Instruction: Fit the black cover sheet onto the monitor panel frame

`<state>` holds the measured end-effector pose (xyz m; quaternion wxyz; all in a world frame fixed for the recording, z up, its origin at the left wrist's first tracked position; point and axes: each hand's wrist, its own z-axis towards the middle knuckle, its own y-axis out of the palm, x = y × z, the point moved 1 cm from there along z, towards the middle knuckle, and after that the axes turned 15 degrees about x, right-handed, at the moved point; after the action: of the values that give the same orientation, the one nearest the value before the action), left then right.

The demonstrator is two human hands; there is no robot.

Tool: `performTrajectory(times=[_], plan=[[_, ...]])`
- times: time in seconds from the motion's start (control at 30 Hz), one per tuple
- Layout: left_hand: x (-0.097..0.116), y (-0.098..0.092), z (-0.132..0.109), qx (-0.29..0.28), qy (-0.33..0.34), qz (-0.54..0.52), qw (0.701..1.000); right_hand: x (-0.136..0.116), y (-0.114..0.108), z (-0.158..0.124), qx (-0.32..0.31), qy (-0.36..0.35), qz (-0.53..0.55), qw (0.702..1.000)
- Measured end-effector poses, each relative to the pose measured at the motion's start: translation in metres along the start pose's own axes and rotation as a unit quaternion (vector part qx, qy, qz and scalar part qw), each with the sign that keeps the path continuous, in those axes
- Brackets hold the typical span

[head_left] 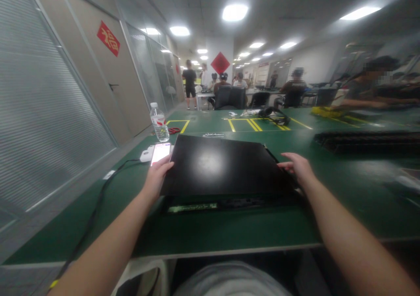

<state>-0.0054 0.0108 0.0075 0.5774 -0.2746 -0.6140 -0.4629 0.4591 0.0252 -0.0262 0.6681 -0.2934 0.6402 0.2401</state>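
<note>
A flat black panel [223,167] is held at a tilt above the green table in front of me. My left hand [156,173] grips its left edge, thumb on top and the other fingers hidden beneath. At its right edge, my right hand [300,167] has its fingers stretched out and apart, with fingertips at or very near the edge; contact is hard to tell. Below the panel's near edge shows a dark unit with a strip of green circuit board [192,207], mostly covered. A lit phone [160,152] lies just beyond my left hand.
A water bottle [159,123] and red-handled scissors [173,130] stand and lie at the back left. A white adapter [146,154] trails a black cable [98,204]. Black headphones [275,115] lie far back. A long black object [367,142] is at right, near a seated person.
</note>
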Motion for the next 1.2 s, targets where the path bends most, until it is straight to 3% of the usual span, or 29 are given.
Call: performTrajectory(times=[0.73, 1.2], plan=[[-0.007, 0.000, 0.002, -0.016, -0.001, 0.029, 0.999, -0.002, -0.002, 0.002, 0.018, 0.004, -0.039, 0.999], [-0.009, 0.001, 0.000, -0.019, -0.041, 0.068, 0.997, -0.007, -0.003, -0.001, 0.044, 0.011, -0.047, 0.998]])
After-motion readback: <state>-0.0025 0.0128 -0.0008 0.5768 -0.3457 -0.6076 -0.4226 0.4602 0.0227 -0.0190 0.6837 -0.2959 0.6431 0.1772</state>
